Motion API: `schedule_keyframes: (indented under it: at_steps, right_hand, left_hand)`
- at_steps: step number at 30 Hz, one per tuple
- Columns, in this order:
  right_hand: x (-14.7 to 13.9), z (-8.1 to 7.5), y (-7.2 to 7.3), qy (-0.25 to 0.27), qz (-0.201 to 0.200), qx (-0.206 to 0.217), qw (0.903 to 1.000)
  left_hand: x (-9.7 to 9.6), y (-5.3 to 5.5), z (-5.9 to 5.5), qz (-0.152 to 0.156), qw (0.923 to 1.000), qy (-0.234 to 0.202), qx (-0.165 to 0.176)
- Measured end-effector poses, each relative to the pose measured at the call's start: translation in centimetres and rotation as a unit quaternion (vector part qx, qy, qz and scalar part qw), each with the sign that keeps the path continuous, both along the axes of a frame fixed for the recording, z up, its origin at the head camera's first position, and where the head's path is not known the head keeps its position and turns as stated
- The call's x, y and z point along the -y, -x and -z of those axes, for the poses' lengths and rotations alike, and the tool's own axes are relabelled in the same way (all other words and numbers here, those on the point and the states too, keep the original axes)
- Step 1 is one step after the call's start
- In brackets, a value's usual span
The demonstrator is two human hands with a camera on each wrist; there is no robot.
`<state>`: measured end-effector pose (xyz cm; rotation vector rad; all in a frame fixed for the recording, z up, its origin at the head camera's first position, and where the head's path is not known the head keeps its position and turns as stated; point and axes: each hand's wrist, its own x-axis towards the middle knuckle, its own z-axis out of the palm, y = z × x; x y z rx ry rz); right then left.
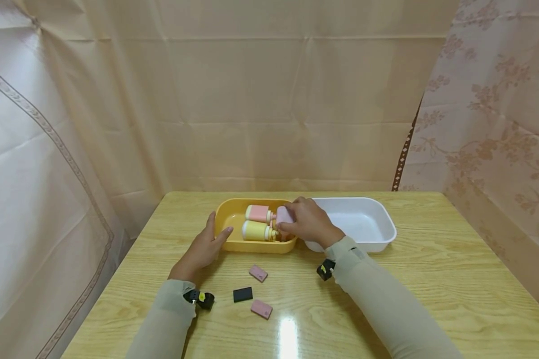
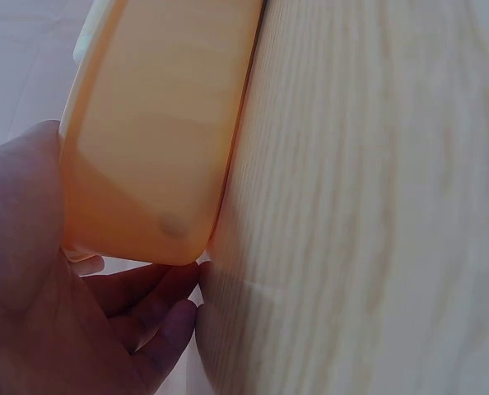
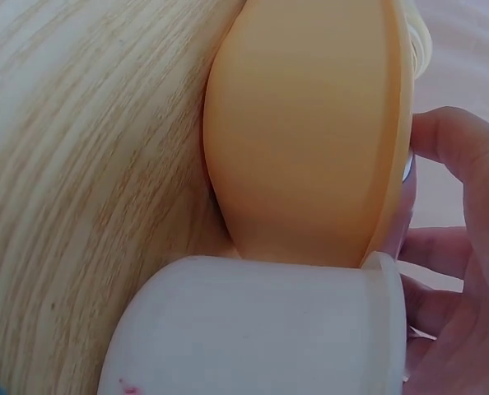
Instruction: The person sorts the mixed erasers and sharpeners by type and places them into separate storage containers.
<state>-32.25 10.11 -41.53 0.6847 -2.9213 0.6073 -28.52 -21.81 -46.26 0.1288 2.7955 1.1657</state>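
A yellow-orange plastic tray [image 1: 238, 247] stands on the table. My left hand [image 1: 203, 248] grips its left end, with the thumb over the near rim and the fingers round the outside of the corner. Inside lie a pink bottle [image 1: 257, 213] and a yellow bottle [image 1: 254, 231], side by side with their narrow necks to the right. At the tray's right end my right hand [image 1: 312, 221] holds a lilac bottle [image 1: 284, 215] between thumb and fingers. The hand partly hides that bottle, and the tray's wall hides most of it in the right wrist view.
A white tray [image 1: 388, 234] stands against the yellow one's right end, partly behind my right hand. Nearer me lie two small pink blocks, one pink block [image 1: 258, 273] farther off and another pink block [image 1: 262, 309] closer, plus a black block [image 1: 242, 294]. Cloth hangs behind the table.
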Motion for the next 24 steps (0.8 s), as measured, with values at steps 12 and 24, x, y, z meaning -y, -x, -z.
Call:
schedule_keyframes:
  at_steps: [12,24]
  right_hand:
    - [0.41,-0.01,-0.09,-0.037,0.004,-0.004,0.9993]
    - [-0.14,0.85,-0.13,0.047,0.001,0.004,0.9989]
  left_hand:
    - [0.04,0.0,-0.09,0.002,1.0,-0.005,0.003]
    - [-0.02,0.08,0.01,-0.003,0.9999,-0.006,0.009]
